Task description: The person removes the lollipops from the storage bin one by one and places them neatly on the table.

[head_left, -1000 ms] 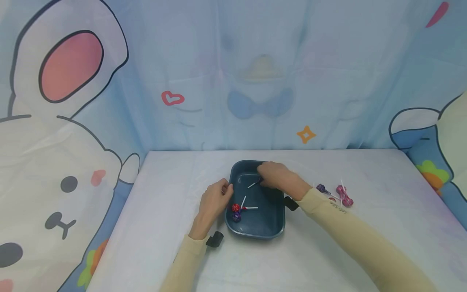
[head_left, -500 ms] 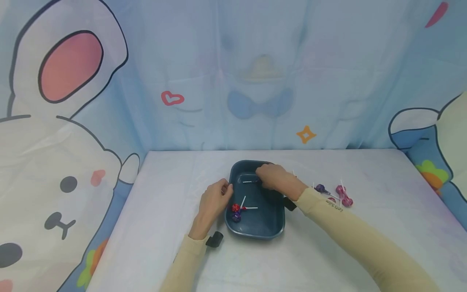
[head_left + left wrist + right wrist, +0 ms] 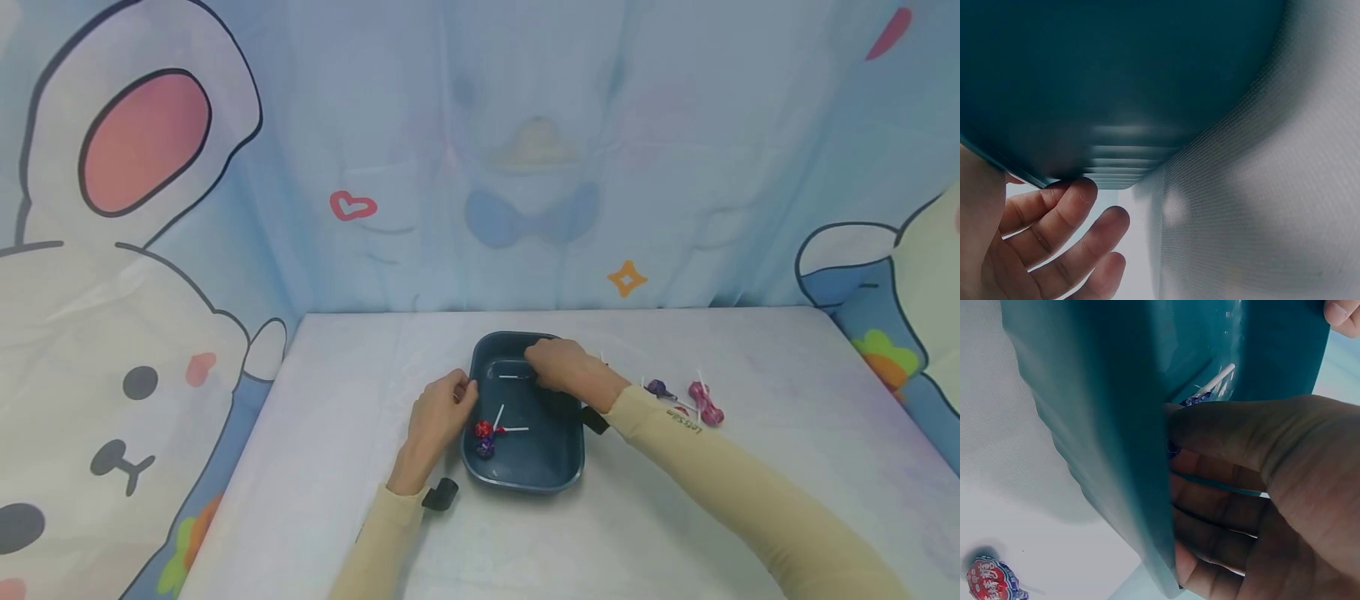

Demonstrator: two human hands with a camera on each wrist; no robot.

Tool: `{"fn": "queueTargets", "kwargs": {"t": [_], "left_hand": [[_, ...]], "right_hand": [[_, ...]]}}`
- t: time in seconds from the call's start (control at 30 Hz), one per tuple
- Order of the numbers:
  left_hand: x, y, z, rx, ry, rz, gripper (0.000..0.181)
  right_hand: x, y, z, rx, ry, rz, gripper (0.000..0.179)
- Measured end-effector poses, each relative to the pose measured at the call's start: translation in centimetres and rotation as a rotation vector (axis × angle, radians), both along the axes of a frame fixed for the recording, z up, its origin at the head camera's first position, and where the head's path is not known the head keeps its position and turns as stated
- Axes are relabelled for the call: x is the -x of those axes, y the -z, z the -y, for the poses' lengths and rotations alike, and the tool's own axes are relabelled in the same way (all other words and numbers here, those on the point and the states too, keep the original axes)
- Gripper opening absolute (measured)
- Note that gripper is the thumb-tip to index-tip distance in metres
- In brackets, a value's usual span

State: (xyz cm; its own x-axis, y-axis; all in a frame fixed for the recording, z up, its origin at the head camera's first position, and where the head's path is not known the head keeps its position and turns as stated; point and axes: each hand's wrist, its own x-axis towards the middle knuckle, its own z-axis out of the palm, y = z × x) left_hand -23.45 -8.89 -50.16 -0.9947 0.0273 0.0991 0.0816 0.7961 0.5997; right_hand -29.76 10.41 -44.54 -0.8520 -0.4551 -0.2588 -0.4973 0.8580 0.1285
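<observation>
A dark blue-green tray stands on the white table. At its left rim is my left hand, which pinches the rim; in the left wrist view the fingers bend against the outer wall. My right hand reaches over the far right corner and holds a purple-wrapped lollipop inside the tray. That lollipop's white stick points left; its head is mostly hidden by the thumb and fingers. Near the tray's left wall lie a red lollipop and a purple lollipop, with another stick beside them.
Right of the tray, a purple lollipop and pink lollipops lie on the table, partly behind the right sleeve. A red-and-purple wrapped lollipop shows in the right wrist view. A printed cloth hangs behind the table.
The held lollipop's stick has turned from slanting to nearly level. My right hand has shifted slightly lower and left; the left hand stays at the rim.
</observation>
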Motion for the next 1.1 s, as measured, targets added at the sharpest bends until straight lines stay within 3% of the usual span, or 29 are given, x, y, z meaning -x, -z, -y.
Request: {"fn": "queueTargets", "kwargs": {"t": [0.5, 1.1], "left_hand": [[-0.1, -0.1, 0.1, 0.001, 0.002, -0.006, 0.024], [-0.1, -0.1, 0.0, -0.007, 0.006, -0.013, 0.023]], "right_hand": [[0.1, -0.7, -0.2, 0.019, -0.022, 0.009, 0.012], [-0.2, -3.5, -2.1, 0.138, -0.044, 0.002, 0.012]]}}
